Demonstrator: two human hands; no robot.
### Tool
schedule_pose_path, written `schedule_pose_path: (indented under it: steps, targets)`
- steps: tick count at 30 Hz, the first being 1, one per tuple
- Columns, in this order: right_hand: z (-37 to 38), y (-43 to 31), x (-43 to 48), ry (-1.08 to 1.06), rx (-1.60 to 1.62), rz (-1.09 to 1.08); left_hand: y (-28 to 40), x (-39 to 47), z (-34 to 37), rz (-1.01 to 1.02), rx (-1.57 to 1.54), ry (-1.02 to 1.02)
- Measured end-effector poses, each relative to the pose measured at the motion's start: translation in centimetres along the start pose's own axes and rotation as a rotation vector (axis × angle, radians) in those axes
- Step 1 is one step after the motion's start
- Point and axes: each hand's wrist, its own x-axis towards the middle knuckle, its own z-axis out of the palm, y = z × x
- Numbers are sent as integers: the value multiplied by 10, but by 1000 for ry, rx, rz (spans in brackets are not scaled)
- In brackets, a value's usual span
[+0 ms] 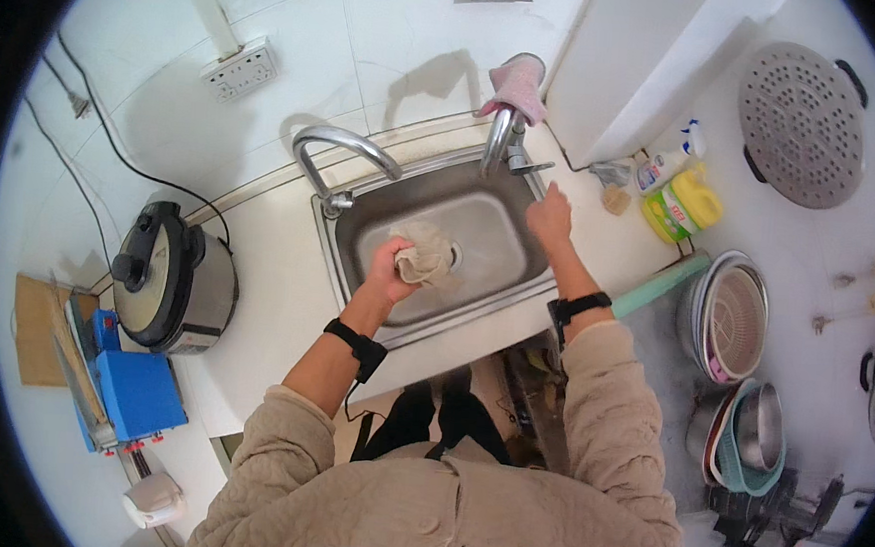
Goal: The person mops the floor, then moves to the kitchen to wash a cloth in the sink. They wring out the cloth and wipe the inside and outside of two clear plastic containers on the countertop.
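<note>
My left hand [391,271] grips a bunched beige cloth [424,264] over the stainless steel sink [374,319]. The cloth hangs near the drain [456,255], and part of it looks blurred. My right hand [550,214] is over the sink's right rim, just below the lever [532,168] of the right-hand faucet [497,138], with a small gap between them. One finger points toward the lever; the other fingers are curled away from view. A pink cloth [518,87] is draped over the top of that faucet. A second curved chrome faucet [348,139] rises at the sink's left back corner.
Left on the counter stand an electric pressure cooker [178,280] and a blue knife rack [141,394]. To the right are a yellow detergent jug [684,204], a spray bottle [666,163] and a scrubber [616,199]. Stacked basins [732,314] and a steamer plate [803,127] hang farther right.
</note>
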Motion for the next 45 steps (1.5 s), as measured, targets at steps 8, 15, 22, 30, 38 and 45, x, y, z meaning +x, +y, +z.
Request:
schedule_pose_path:
  steps: [8,15,22,30,38,45]
  targets:
    - [22,-9,69,-268,-338,-214,11,23,16,76,-105,70]
    - [16,-22,26,-160,-37,-499,-1,66,49,44,-138,-59]
    - [21,-40,-28,-514,241,-419,-16,75,65,33,16,-43]
    - [6,-28,-14,-658,1411,502,1,63,21,166,624,380]
    - [24,-58,-58,-454,1156,289,-28,70,12,-78,-56,596]
    - [7,-111,-86,-219,378,-183,-41,102,36,66,-162,-197]
